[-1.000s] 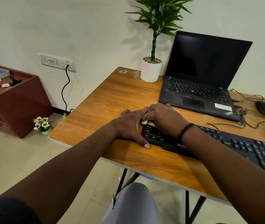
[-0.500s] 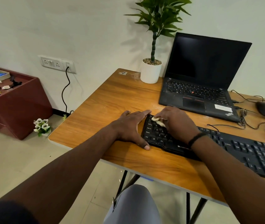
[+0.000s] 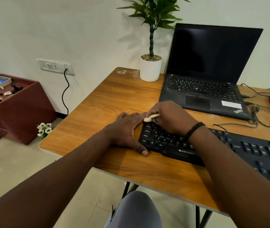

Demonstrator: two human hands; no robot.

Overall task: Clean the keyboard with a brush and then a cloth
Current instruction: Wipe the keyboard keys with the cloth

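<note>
I'm gripping the cloth (image 3: 151,117) bunched in my right hand (image 3: 168,117), now swept up from the lower rows to the keyboard (image 3: 172,142) top-left corner on the worktop (image 3: 111,96), left hand (image 3: 127,129) lying flat, bracing its end, so wiping's underway.

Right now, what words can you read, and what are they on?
"ZEBRONICS": front edge of the black keyboard.
"ThinkPad": corner of the laptop.
"Ctrl", "Alt", "Caps Lock", "Shift" and letters such as "Z", "X", "C", "V": keyboard keys.
The white sticker on the laptop and the laptop's key labels: too blurred to read.
</note>
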